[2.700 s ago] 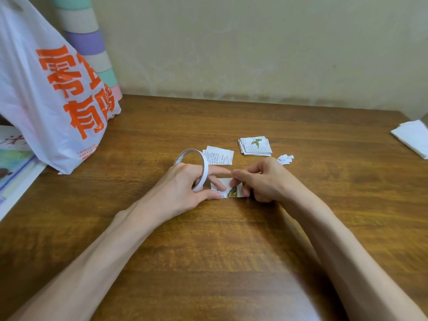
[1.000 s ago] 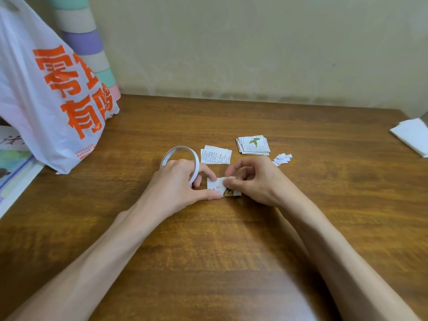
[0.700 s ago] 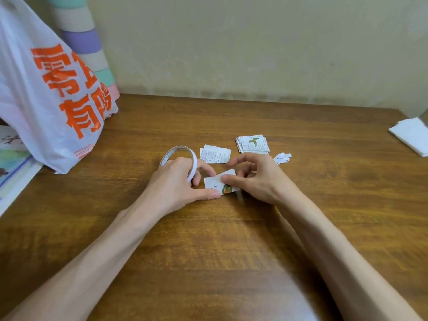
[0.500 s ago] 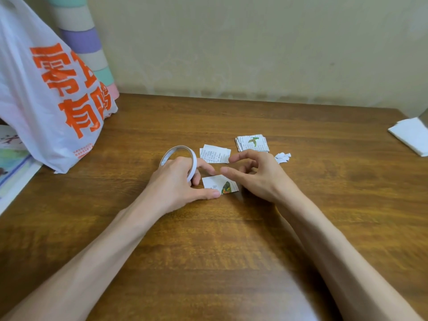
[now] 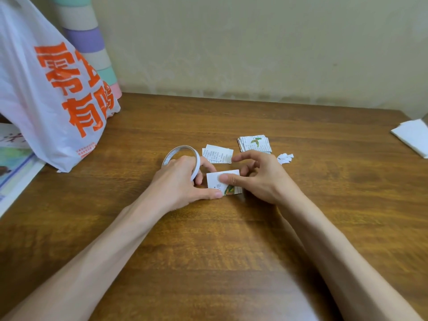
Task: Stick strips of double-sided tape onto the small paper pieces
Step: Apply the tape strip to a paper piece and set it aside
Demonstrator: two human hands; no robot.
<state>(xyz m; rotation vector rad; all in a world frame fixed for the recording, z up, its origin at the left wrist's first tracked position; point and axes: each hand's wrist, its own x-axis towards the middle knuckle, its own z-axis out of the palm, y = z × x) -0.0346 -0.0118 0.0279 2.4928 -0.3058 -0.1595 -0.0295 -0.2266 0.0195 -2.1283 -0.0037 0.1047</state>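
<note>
A brown wooden desk [image 5: 231, 262] meets a beige wall. At its left edge slumps a white plastic bag with orange characters [image 5: 46, 100]. Near the middle the left hand [image 5: 178, 184] grips a thin white ring of double-sided tape [image 5: 180, 147], thumb tip touching a small white printed paper piece [image 5: 214, 180] lying flat. The right hand [image 5: 261, 179] presses its thumb on that piece, fingers loosely curled, holding nothing. Behind lie loose printed slips [image 5: 217, 154], a stack of green-printed pieces [image 5: 254, 143] and white scraps [image 5: 284, 158]. A folded white tissue [image 5: 412, 137] sits at the right edge.

On table [image 5: 208, 251], paper piece [image 5: 216, 181], tape roll [image 5: 179, 150] just left, paper stack [image 5: 254, 144] behind, plastic bag [image 5: 46, 93] far left
</note>
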